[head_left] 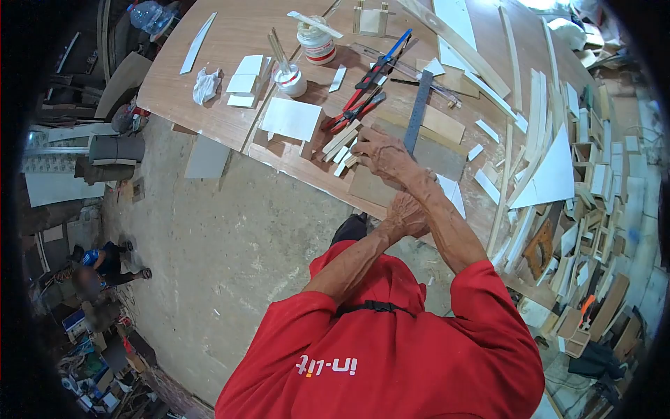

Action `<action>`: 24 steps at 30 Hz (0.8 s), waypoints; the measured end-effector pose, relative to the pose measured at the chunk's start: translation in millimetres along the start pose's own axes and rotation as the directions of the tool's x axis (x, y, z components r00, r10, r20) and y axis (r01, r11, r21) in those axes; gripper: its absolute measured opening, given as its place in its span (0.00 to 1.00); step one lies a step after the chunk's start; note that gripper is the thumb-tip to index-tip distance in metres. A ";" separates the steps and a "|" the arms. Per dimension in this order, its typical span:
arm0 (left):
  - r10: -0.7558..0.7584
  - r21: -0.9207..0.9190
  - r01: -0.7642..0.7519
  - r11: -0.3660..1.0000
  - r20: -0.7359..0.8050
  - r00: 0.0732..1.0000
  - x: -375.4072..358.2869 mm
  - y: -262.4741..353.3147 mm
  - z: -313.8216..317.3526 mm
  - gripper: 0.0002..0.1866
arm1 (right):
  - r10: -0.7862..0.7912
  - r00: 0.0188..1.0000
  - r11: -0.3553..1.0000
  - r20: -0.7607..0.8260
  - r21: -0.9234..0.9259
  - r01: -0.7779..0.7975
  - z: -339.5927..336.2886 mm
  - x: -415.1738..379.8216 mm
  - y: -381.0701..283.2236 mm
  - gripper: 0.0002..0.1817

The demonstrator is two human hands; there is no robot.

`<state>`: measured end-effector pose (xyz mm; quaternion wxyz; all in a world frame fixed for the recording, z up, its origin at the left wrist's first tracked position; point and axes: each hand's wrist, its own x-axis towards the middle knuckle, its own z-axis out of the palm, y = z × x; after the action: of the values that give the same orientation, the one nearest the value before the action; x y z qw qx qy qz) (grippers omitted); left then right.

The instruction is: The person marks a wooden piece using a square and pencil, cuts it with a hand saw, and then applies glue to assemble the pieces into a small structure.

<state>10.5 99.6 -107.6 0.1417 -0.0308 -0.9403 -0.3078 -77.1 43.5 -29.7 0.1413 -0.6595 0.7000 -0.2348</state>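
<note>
My right hand (384, 152) reaches across to the left, its fingers bent down and closed at a small pile of short wooden strips (340, 144). It seems to grip one strip, though the fingertips are partly covered. Under my right forearm, by the table's front edge, is my left hand (408, 214); its fingers are hidden. A dark steel ruler (419, 112) lies just beyond my right hand, over a flat brown board (441, 162). Left of the strips stands a small white-topped box piece (293, 120). Red-handled pliers (359, 112) lie behind the pile.
An open glue tub (317, 45) and a smaller pot (289, 80) with sticks stand farther back. White stacked pieces (244, 82) and a crumpled cloth (206, 86) lie left. Long strips and offcuts crowd the right, beside a handsaw (539, 250). Another person (105, 265) sits far left.
</note>
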 end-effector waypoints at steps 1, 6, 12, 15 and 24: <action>0.003 0.001 -0.003 1.000 -0.001 1.000 4.9 6.2 -14.4 0.34 | 0.003 1.000 1.000 -0.025 -0.010 -0.003 1.8 1.3 -0.3 0.06; 0.044 0.087 -0.043 0.995 -0.017 0.999 11.6 18.8 -47.5 0.41 | -0.013 0.998 0.999 -0.067 -0.035 0.011 8.4 3.0 -4.5 0.06; 0.027 0.025 -0.027 0.999 -0.024 0.999 6.5 10.9 -30.1 0.42 | 0.186 0.929 0.970 -0.321 0.211 -0.121 -9.1 -11.8 -15.5 0.10; -0.131 -0.046 0.135 0.990 0.076 0.988 0.6 11.5 -19.9 0.37 | 0.484 0.808 0.830 -0.335 0.468 -0.303 -25.5 -44.2 -15.7 0.14; -0.061 0.143 0.075 0.987 -0.096 0.993 4.6 15.6 -33.2 0.25 | 0.842 0.297 0.540 -0.451 0.678 -0.499 -23.7 -178.4 -15.4 0.14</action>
<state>16.6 92.6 -71.8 0.1757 0.0260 -0.9535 -0.2437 -59.8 223.2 -21.6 0.0648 -0.0854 0.8367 -0.5371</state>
